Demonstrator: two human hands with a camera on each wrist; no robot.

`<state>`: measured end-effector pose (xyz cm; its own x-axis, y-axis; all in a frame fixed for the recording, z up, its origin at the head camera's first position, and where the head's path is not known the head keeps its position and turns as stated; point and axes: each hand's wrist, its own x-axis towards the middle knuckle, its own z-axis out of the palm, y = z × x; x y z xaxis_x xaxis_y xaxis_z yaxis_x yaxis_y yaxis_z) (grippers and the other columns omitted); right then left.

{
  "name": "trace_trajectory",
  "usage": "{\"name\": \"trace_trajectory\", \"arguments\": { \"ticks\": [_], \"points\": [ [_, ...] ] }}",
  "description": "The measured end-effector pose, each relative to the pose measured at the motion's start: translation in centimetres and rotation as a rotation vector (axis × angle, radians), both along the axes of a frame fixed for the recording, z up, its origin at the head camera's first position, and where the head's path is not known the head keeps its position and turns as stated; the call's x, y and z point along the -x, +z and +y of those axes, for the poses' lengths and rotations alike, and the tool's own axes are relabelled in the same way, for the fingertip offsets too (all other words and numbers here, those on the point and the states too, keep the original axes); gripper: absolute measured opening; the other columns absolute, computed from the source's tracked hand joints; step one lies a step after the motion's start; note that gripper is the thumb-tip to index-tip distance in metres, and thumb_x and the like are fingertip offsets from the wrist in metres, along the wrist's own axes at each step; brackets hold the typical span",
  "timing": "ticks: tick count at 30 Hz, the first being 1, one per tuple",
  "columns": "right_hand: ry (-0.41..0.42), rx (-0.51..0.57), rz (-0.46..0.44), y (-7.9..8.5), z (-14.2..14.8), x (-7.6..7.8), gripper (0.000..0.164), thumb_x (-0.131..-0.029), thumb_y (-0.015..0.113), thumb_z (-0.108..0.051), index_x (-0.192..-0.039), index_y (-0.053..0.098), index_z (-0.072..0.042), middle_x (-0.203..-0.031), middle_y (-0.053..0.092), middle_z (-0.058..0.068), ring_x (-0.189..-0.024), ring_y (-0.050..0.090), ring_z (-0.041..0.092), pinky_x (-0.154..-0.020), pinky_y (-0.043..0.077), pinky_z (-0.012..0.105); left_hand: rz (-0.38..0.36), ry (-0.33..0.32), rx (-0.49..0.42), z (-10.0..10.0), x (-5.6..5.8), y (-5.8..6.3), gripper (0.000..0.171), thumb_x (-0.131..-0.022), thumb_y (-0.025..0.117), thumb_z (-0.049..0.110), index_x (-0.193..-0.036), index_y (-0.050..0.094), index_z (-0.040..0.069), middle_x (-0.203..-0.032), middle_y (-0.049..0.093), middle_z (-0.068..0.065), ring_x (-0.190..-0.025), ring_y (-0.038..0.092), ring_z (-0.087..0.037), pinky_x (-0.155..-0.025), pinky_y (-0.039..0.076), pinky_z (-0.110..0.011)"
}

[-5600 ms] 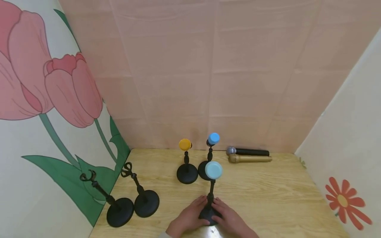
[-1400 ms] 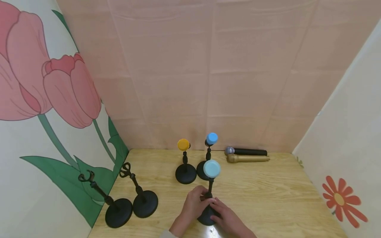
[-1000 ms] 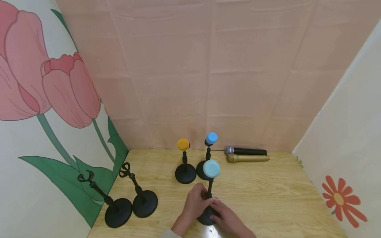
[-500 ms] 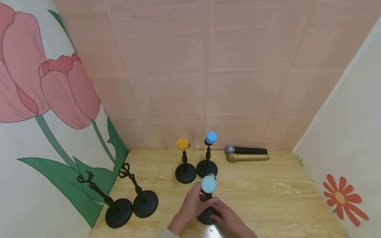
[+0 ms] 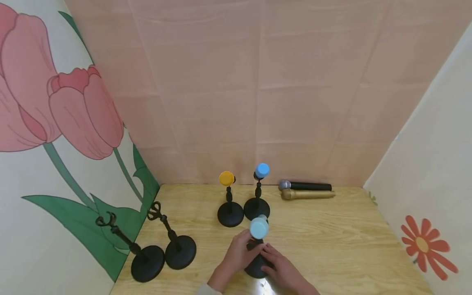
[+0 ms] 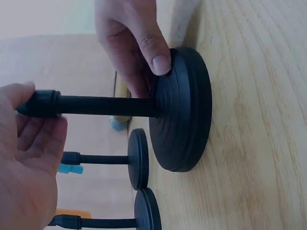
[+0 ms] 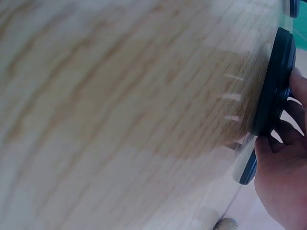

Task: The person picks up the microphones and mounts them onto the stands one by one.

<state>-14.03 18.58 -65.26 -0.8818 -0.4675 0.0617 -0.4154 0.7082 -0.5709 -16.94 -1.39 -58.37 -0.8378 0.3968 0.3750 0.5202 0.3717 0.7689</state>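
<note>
A black round-based microphone stand (image 5: 255, 269) stands upright at the table's front, topped by a light-blue microphone (image 5: 259, 228) seen end-on. My left hand (image 5: 236, 255) grips the collar (image 6: 41, 103) on its pole, thumb on one side and fingers curled round the other, as the left wrist view shows. Low down, my right hand (image 5: 283, 268) holds the base (image 6: 182, 110), its thumb pressing the top near the rim. Part of that base shows between thumb and fingers in the right wrist view. The stand's upper end is mostly hidden behind the light-blue microphone.
Behind are two stands bearing a yellow microphone (image 5: 226, 178) and a blue microphone (image 5: 262, 170). Two stands with bare clips (image 5: 147, 263) (image 5: 180, 252) are at the left. A black microphone (image 5: 311, 186) and a gold microphone (image 5: 309, 194) lie at the back right, near the backdrop.
My left hand has gone from the base up to the pole's collar. The light-blue microphone has dropped lower as the stand shortened. My right hand has stayed at the base.
</note>
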Motion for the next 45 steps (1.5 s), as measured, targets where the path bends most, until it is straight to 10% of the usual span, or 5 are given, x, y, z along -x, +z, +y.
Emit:
{"name": "trace_trajectory", "arguments": {
  "ticks": [9, 15, 23, 39, 45],
  "points": [
    [0.021, 0.018, 0.094, 0.1, 0.1, -0.2, 0.049, -0.09, 0.06, -0.034, -0.133, 0.053, -0.011, -0.14, 0.046, 0.009, -0.13, 0.04, 0.036, -0.096, 0.04, 0.052, 0.072, -0.093, 0.049, -0.4, 0.1, -0.1, 0.026, -0.093, 0.058, 0.027, -0.119, 0.056, 0.024, -0.112, 0.06, 0.008, -0.103, 0.056, -0.006, -0.086, 0.05, -0.026],
    [0.018, 0.027, 0.036, 0.1, 0.0, -0.1, 0.048, -0.091, 0.059, -0.034, -0.136, 0.049, -0.021, -0.143, 0.043, 0.004, -0.132, 0.037, 0.036, -0.098, 0.039, 0.053, -0.015, 0.012, 0.022, 0.1, -0.1, -0.2, 0.059, -0.085, 0.063, 0.047, -0.135, 0.04, 0.027, -0.116, 0.048, 0.007, -0.102, 0.051, -0.006, -0.084, 0.051, -0.022],
    [-0.009, -0.011, 0.017, 0.1, -0.2, 0.0, 0.049, -0.089, 0.061, -0.034, -0.133, 0.053, -0.014, -0.144, 0.041, 0.007, -0.132, 0.037, 0.032, -0.101, 0.036, 0.05, -0.045, 0.09, 0.037, 0.5, -0.2, 0.2, 0.048, -0.081, 0.073, 0.028, -0.123, 0.052, 0.019, -0.106, 0.055, 0.007, -0.096, 0.057, -0.006, -0.081, 0.052, -0.021],
    [0.008, 0.003, 0.109, 0.0, 0.0, -0.2, 0.048, -0.09, 0.06, -0.035, -0.13, 0.055, -0.007, -0.139, 0.047, 0.011, -0.129, 0.04, 0.035, -0.097, 0.04, 0.051, -0.061, -0.084, -0.027, -0.4, 0.5, 0.4, 0.027, -0.085, 0.066, 0.03, -0.111, 0.061, 0.023, -0.106, 0.062, 0.008, -0.098, 0.061, -0.003, -0.08, 0.051, -0.017],
    [0.019, 0.013, 0.104, -0.1, 0.0, -0.1, 0.048, -0.09, 0.06, -0.034, -0.134, 0.052, -0.016, -0.139, 0.047, 0.008, -0.129, 0.041, 0.036, -0.096, 0.041, 0.052, -0.081, -0.052, -0.026, -0.4, 0.4, -0.2, 0.038, -0.082, 0.07, 0.03, -0.117, 0.058, 0.023, -0.108, 0.06, 0.007, -0.099, 0.06, -0.004, -0.082, 0.051, -0.019]
  ]
}}
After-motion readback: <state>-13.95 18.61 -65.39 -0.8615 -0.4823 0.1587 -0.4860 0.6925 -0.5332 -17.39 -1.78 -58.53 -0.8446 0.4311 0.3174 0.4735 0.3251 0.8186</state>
